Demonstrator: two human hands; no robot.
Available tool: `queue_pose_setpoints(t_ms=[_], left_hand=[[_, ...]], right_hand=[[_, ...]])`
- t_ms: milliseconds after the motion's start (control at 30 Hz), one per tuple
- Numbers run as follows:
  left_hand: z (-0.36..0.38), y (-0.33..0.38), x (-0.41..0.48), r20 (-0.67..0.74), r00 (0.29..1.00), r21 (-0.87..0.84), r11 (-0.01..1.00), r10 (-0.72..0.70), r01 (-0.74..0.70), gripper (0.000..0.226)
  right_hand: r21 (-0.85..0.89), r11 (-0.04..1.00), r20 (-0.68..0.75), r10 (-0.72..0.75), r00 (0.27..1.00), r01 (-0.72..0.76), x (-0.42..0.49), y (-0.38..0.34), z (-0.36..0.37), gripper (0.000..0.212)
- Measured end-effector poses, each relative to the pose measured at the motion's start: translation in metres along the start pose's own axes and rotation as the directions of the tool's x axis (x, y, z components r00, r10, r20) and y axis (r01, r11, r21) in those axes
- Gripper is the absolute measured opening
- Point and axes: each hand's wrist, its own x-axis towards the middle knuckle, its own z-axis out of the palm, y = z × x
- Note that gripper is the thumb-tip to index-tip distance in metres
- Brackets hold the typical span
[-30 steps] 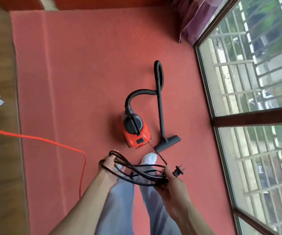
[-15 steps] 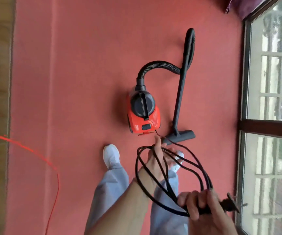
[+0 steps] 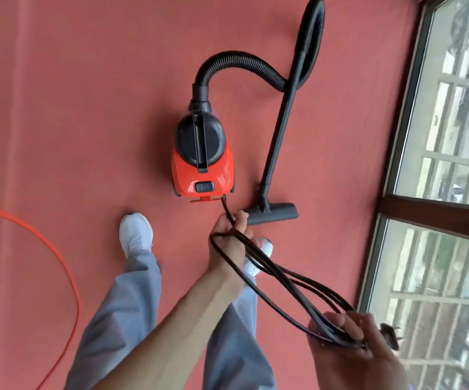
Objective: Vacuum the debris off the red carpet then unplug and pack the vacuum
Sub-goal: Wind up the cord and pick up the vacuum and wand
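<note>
Two grips, left hand [image 3: 229, 244] and right hand [image 3: 348, 353], tight around cord [image 3: 284, 280]; orange cable [image 3: 58, 257] leftward; vacuum [image 3: 202, 170] ahead

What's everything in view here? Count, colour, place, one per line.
carpet: 1, red, covers floor
canister vacuum: 1, red and black, mid-carpet
hose: 1, black, canister to wand top
wand with floor nozzle: 1, black, right of canister
power cord: 1, black, from canister rear, looped between hands
plug: 1, black, beside right hand
extension cord: 1, orange, on carpet, left
window: 1, dark-framed, right edge
shoes: 2, white, on carpet
trousers: 1, grey, bottom centre
left hand: 1, grips power cord near canister
right hand: 1, grips power cord loops, lower right
</note>
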Motion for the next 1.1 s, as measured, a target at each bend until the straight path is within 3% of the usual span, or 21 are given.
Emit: queue_pose_setpoints(t_ms=[33,67,100,133,200,300,367,500,533,600,633,700,733,767,867,933,1033,1100], left_hand=[[-0.004,0.002,0.003,-0.047,0.999,0.122,0.992,0.025,-0.019,0.025],[-0.014,0.01,0.006,-0.056,0.994,0.244,0.967,0.092,-0.075,0.022],[-0.022,0.015,0.009,-0.041,0.989,0.35,0.929,0.139,-0.116,0.019],[-0.034,0.02,0.011,-0.002,0.983,0.395,0.903,0.182,-0.166,0.017],[-0.053,0.033,0.014,0.104,0.97,0.487,0.839,0.219,-0.242,0.009],[-0.075,0.05,0.015,0.256,0.956,0.534,0.803,0.145,-0.265,0.01],[-0.085,0.058,0.015,0.302,0.951,0.504,0.834,0.072,-0.223,0.014],[-0.099,0.073,0.017,0.342,0.939,0.455,0.881,-0.036,-0.133,0.026],[-0.101,0.077,0.02,0.338,0.94,0.444,0.888,-0.039,-0.122,0.037],[-0.103,0.086,0.023,0.271,0.962,0.398,0.914,-0.028,-0.086,0.053],[-0.102,0.092,0.023,0.202,0.979,0.363,0.93,-0.024,-0.052,0.055],[-0.103,0.099,0.03,0.062,0.998,0.299,0.954,-0.029,0.009,0.059],[-0.105,0.101,0.033,0.01,0.999,0.286,0.958,-0.032,0.028,0.058],[-0.106,0.103,0.035,-0.025,0.999,0.282,0.958,-0.041,0.046,0.058],[-0.108,0.108,0.041,-0.023,0.993,0.258,0.959,-0.113,0.115,0.06],[-0.107,0.113,0.041,0.026,0.983,0.276,0.947,-0.179,0.165,0.057],[-0.106,0.118,0.04,0.084,0.967,0.383,0.904,-0.239,0.191,0.054],[-0.105,0.12,0.042,0.109,0.956,0.426,0.882,-0.271,0.201,0.054]], right_hand=[[0.071,0.994,-0.078,0.089,0.993,-0.083,0.0,0.028,-0.001,0.014],[0.08,0.996,-0.326,0.056,0.944,-0.032,0.011,0.032,0.005,0.005],[0.025,0.999,-0.494,0.035,0.869,-0.026,0.029,0.036,0.007,0.01],[0.071,0.994,-0.57,0.113,0.814,-0.088,0.046,0.039,0.009,0.025],[0.161,0.969,-0.624,0.248,0.741,-0.189,0.087,0.048,-0.002,0.035],[0.16,0.92,-0.666,0.369,0.649,-0.358,0.142,0.078,-0.009,0.032],[0.114,0.9,-0.642,0.39,0.661,-0.42,0.172,0.105,-0.011,0.026],[0.061,0.868,-0.585,0.43,0.687,-0.492,0.2,0.163,-0.012,0.062],[0.029,0.838,-0.561,0.465,0.685,-0.545,0.198,0.174,-0.012,0.062],[-0.248,0.697,-0.57,0.456,0.683,-0.673,0.191,0.194,-0.014,0.044],[-0.478,0.538,-0.608,0.367,0.703,-0.694,0.185,0.202,-0.016,0.037],[-0.803,0.104,-0.583,0.063,0.81,-0.586,0.172,0.208,-0.018,0.037],[-0.857,-0.037,-0.512,-0.038,0.858,-0.514,0.168,0.208,-0.019,0.04],[-0.881,-0.092,-0.455,-0.107,0.884,-0.464,0.165,0.206,-0.018,0.043],[-0.938,-0.151,-0.272,-0.234,0.933,-0.311,0.163,0.197,-0.015,0.034],[-0.976,-0.144,-0.13,-0.233,0.964,-0.166,0.167,0.191,-0.007,0.027],[-0.999,-0.011,0.036,-0.184,0.982,0.035,0.179,0.185,0.009,0.037],[-0.989,0.105,0.098,-0.06,0.993,0.104,0.185,0.19,0.025,0.041]])
